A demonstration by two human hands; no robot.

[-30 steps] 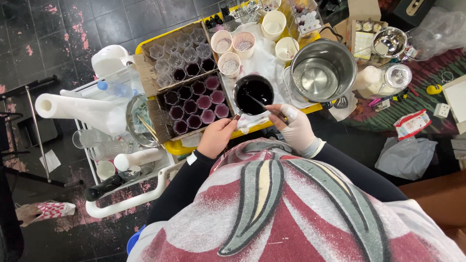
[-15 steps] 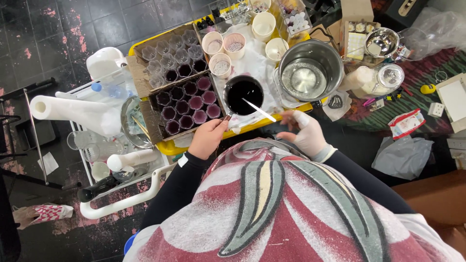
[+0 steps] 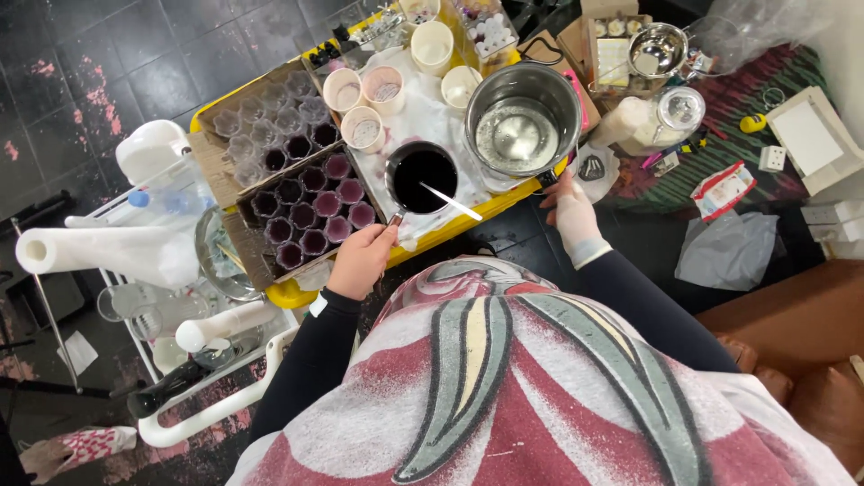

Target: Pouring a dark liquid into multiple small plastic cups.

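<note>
My left hand (image 3: 360, 261) grips the handle of a small pan (image 3: 423, 176) full of dark purple liquid. A pale stirrer (image 3: 453, 202) leans in the pan with nobody holding it. The pan stands on a white cloth on the yellow table (image 3: 477, 214). My right hand (image 3: 572, 214), in a white glove, reaches to the dark handle of a big steel pot (image 3: 524, 121) with clear liquid in it. Its fingertips are at the handle, but the grip is unclear. Left of the pan, a cardboard tray (image 3: 236, 236) holds several small cups of purple fill (image 3: 310, 220).
Empty clear cups (image 3: 270, 130) fill the tray's far half. Paper cups (image 3: 364, 88) stand behind the pan. A paper towel roll (image 3: 99, 254) lies on a white cart at left. A small steel bowl (image 3: 657, 47), glass jar (image 3: 679, 106) and plastic bag (image 3: 729, 250) are at right.
My right hand let go of the stirrer in the pan and moved right to the steel pot's handle. My left hand stayed on the pan's handle.
</note>
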